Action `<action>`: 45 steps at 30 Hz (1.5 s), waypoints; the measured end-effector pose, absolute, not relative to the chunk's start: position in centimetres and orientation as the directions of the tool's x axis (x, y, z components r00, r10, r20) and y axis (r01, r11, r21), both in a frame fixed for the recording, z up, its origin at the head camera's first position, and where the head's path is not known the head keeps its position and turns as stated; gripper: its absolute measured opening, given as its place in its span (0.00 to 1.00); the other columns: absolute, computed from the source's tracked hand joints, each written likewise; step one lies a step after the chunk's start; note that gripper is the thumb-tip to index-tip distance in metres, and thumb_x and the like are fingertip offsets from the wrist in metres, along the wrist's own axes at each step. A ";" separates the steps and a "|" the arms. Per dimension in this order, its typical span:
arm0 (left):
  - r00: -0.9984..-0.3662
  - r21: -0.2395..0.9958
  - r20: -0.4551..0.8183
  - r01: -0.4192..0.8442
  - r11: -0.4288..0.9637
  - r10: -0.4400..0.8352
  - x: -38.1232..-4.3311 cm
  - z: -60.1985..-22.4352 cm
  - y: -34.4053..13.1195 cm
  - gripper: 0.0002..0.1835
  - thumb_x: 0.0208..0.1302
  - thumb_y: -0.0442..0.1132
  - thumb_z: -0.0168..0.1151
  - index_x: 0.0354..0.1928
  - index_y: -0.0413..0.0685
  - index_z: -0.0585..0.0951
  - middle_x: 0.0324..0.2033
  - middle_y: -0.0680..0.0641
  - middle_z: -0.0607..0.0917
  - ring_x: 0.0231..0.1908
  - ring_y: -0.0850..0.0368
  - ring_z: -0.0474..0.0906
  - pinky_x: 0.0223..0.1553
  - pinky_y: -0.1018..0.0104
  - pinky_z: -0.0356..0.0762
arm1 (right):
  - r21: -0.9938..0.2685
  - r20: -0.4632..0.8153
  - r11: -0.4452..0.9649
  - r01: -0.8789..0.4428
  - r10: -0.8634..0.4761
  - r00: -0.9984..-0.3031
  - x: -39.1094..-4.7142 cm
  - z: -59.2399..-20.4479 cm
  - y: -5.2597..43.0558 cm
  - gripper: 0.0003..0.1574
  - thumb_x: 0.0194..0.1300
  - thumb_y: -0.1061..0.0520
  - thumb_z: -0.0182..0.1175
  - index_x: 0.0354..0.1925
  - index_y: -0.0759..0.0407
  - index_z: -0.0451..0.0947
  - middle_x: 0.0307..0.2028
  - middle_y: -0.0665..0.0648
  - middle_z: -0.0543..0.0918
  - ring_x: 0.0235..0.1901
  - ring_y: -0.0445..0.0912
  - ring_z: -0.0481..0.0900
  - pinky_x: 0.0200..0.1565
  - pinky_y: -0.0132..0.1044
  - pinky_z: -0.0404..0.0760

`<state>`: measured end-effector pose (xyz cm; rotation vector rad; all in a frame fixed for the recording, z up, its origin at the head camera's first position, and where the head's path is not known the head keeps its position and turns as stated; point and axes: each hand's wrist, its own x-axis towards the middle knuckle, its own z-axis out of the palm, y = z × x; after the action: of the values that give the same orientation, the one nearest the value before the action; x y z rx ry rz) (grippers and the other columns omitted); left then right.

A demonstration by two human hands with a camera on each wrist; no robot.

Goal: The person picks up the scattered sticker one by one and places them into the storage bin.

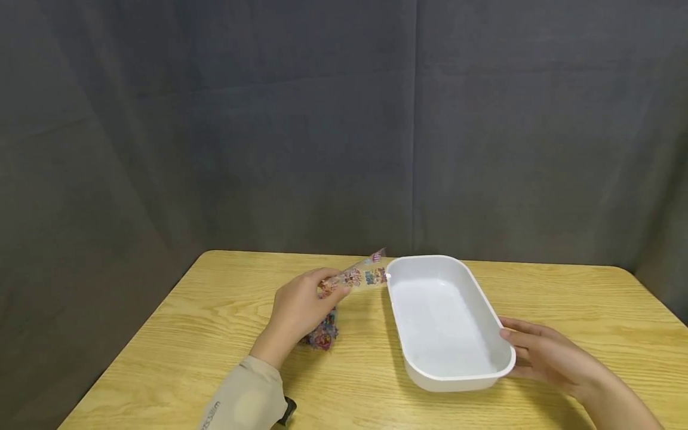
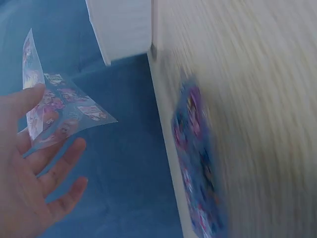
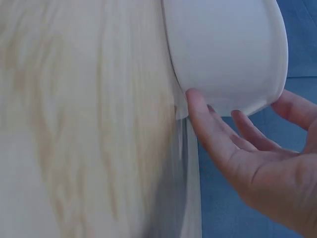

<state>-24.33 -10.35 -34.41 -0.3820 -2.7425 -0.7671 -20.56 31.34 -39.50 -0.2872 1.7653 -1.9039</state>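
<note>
My left hand [image 1: 301, 304] pinches a clear plastic sheet printed with small colourful cartoon figures [image 1: 371, 276] between thumb and fingers. In the left wrist view the sheet [image 2: 67, 111] is bent, and the other fingers spread out below it. Its far end reaches the left rim of a white rectangular tray [image 1: 443, 322] with rounded corners. Below the left hand, a shiny multicoloured printed packet [image 1: 324, 335] lies on the table, partly hidden by the hand. My right hand [image 1: 553, 355] holds the tray's right side near its front corner, thumb at the rim, fingers against the outer wall [image 3: 228, 54].
Both arms reach over a light wood-grain table [image 1: 177, 358] with rounded far corners. A dark grey cloth [image 1: 322, 131] hangs behind it and at the sides. A small black object [image 1: 289, 411] shows beside the left sleeve [image 1: 247, 394].
</note>
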 end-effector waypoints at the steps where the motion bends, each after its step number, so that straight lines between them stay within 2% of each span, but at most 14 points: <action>1: -0.925 0.459 0.327 0.333 0.823 0.192 -24.4 -34.3 -10.0 0.26 0.66 0.63 0.59 0.60 0.61 0.81 0.58 0.52 0.82 0.51 0.50 0.81 0.47 0.48 0.79 | -0.971 -0.196 -0.022 0.240 -0.503 -0.841 -20.6 -39.5 31.2 0.44 0.80 0.57 0.43 0.72 0.82 0.30 0.54 0.51 0.80 0.53 0.48 0.80 0.54 0.50 0.79; 6: -0.909 0.435 0.334 0.383 0.815 0.250 -24.4 -34.0 -8.4 0.26 0.66 0.63 0.60 0.61 0.61 0.81 0.59 0.53 0.80 0.56 0.50 0.79 0.53 0.47 0.76 | -0.968 -0.202 -0.034 0.248 -0.481 -0.853 -20.3 -39.4 30.6 0.42 0.80 0.57 0.44 0.72 0.81 0.34 0.52 0.53 0.81 0.51 0.49 0.81 0.52 0.50 0.81; 10: -0.896 0.407 0.343 0.414 0.815 0.283 -24.4 -33.7 -7.3 0.25 0.66 0.61 0.62 0.59 0.60 0.82 0.58 0.52 0.81 0.55 0.51 0.80 0.53 0.47 0.76 | -0.969 -0.195 -0.048 0.244 -0.461 -0.866 -20.0 -39.4 30.2 0.37 0.79 0.58 0.45 0.73 0.78 0.44 0.50 0.53 0.81 0.49 0.49 0.82 0.50 0.49 0.82; 13: -0.886 0.387 0.346 0.433 0.814 0.307 -24.7 -33.7 -6.3 0.23 0.65 0.60 0.63 0.58 0.60 0.83 0.57 0.53 0.82 0.55 0.51 0.80 0.53 0.47 0.76 | -0.967 -0.205 -0.045 0.249 -0.439 -0.875 -19.6 -39.5 30.1 0.35 0.79 0.59 0.46 0.73 0.77 0.47 0.50 0.52 0.82 0.48 0.49 0.83 0.49 0.49 0.82; 24: -0.808 0.195 0.335 0.562 0.804 0.484 -25.7 -34.6 -2.4 0.21 0.64 0.59 0.65 0.54 0.61 0.85 0.49 0.58 0.86 0.51 0.59 0.80 0.47 0.56 0.78 | -0.969 -0.226 -0.005 0.247 -0.391 -0.892 -18.5 -40.4 30.2 0.42 0.79 0.58 0.46 0.71 0.83 0.35 0.50 0.52 0.81 0.48 0.48 0.82 0.51 0.51 0.81; 27: -0.789 0.133 0.323 0.584 0.801 0.522 -25.2 -35.2 -1.8 0.22 0.63 0.60 0.65 0.55 0.61 0.84 0.46 0.58 0.86 0.50 0.59 0.80 0.49 0.57 0.77 | -0.967 -0.239 0.010 0.253 -0.364 -0.900 -18.2 -40.7 30.0 0.44 0.79 0.57 0.46 0.71 0.83 0.33 0.50 0.52 0.80 0.48 0.47 0.81 0.50 0.51 0.81; 32: -0.764 0.067 0.323 0.607 0.792 0.558 -24.2 -36.1 -0.8 0.22 0.62 0.61 0.65 0.54 0.63 0.84 0.47 0.58 0.86 0.51 0.59 0.79 0.53 0.59 0.75 | -0.968 -0.249 0.044 0.249 -0.337 -0.908 -17.8 -40.6 29.6 0.45 0.80 0.56 0.44 0.71 0.84 0.29 0.52 0.54 0.79 0.49 0.46 0.80 0.51 0.51 0.81; 39: -0.749 0.013 0.320 0.615 0.788 0.580 -23.4 -37.4 0.3 0.22 0.62 0.63 0.65 0.53 0.64 0.85 0.45 0.59 0.86 0.46 0.61 0.79 0.53 0.60 0.75 | -0.963 -0.266 0.038 0.266 -0.278 -0.923 -17.0 -40.7 28.8 0.46 0.79 0.55 0.46 0.72 0.82 0.29 0.52 0.56 0.77 0.49 0.47 0.80 0.51 0.51 0.81; 45: -0.737 -0.055 0.276 0.630 0.775 0.618 -23.3 -37.6 1.6 0.22 0.63 0.64 0.63 0.54 0.66 0.84 0.47 0.60 0.85 0.46 0.61 0.78 0.54 0.60 0.73 | -0.960 -0.280 0.062 0.273 -0.263 -0.923 -16.4 -40.5 28.6 0.47 0.79 0.55 0.48 0.71 0.82 0.31 0.53 0.60 0.76 0.49 0.52 0.80 0.51 0.50 0.81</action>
<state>-23.32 1.63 -37.58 -0.9668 -2.6908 -0.0612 -16.40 28.60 -40.45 0.0096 1.9663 -1.9188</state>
